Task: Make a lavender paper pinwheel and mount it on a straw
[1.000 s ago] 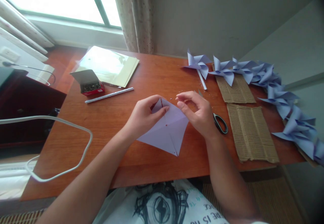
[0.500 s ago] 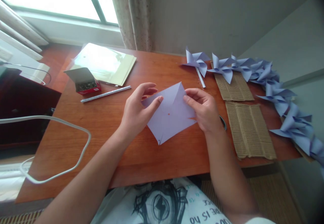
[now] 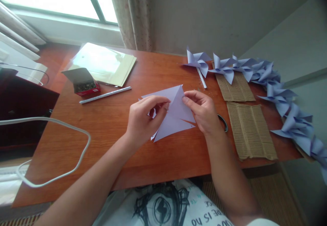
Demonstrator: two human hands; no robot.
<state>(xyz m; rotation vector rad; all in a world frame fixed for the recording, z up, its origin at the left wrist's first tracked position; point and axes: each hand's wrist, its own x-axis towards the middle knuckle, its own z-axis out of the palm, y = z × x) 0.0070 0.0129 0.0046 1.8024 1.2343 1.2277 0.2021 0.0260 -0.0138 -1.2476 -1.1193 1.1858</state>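
Lavender paper: a pale lavender square paper sheet (image 3: 176, 115) with slits cut in from the corners, held just over the middle of the reddish-brown wooden desk (image 3: 114, 130).
Left hand: the left hand (image 3: 143, 120) is closed in a pinch on one cut flap, curling it in toward the sheet's centre.
Right hand: the right hand (image 3: 204, 112) is pinching the sheet's upper right edge, keeping it steady.
Step, I'd say: looks like the flap-folding stage of a pinwheel, with one corner being brought to the middle and the other corners not gathered yet.
Next move, my guess: needs the folded tip kept pressed at the centre while another flap gets pulled in, so the grip shouldn't slip.
Scissors: black-handled scissors (image 3: 222, 121) peek out just behind the right hand.
Finished ones: a row of lavender paper pinwheels (image 3: 268, 79) along the desk's far right edge, beside brown corrugated cardboard pieces (image 3: 251, 130).
Left side: a small open red box of pins (image 3: 84, 84), a white paper stick (image 3: 105, 95), and a stack of cream paper in clear plastic (image 3: 104, 62).
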